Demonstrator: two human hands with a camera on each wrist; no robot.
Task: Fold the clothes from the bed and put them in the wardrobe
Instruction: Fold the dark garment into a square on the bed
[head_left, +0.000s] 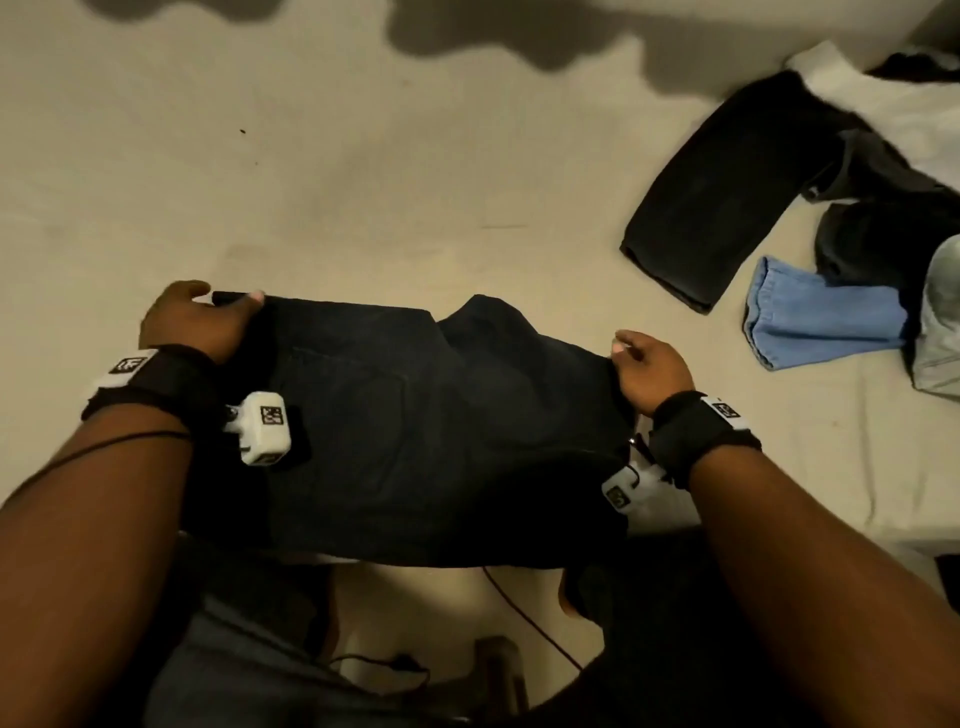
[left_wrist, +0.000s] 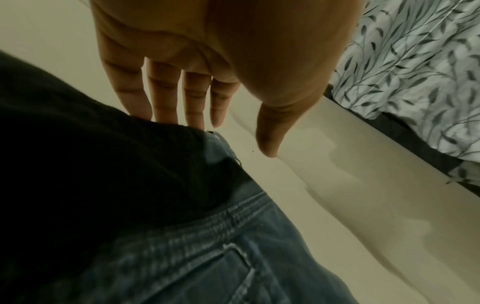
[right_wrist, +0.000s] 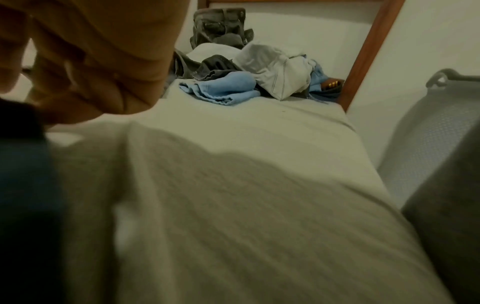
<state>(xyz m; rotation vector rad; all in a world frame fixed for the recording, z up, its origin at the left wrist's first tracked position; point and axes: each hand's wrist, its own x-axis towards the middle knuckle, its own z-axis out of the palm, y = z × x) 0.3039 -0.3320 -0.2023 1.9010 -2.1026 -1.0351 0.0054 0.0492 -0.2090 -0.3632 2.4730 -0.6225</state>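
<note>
We have the dark denim jeans lying folded across the near edge of the cream-sheeted bed, spread between our two hands, with a raised hump of cloth at about one o'clock from their middle. Our left hand sits at the jeans' ten o'clock corner; the left wrist view shows its fingers straight and spread, tips at the cloth's edge, so that grip is apart, pressing rather than clamping. Our right hand is at the three o'clock edge with fingers curled; it looks pinched on the fabric, though the blurred right wrist view does not make the hold plain. To do this fold well, we judge that we should smooth the hump flat toward twelve o'clock before doubling the jeans over, keep the two edges level, and pin the crease with the flat left hand while the right carries its side across. Farther out, at two o'clock, lies a black trouser leg, and at three o'clock a light blue cloth in a heap of unfolded clothes by the wooden bed frame. The wardrobe is not in view.
</note>
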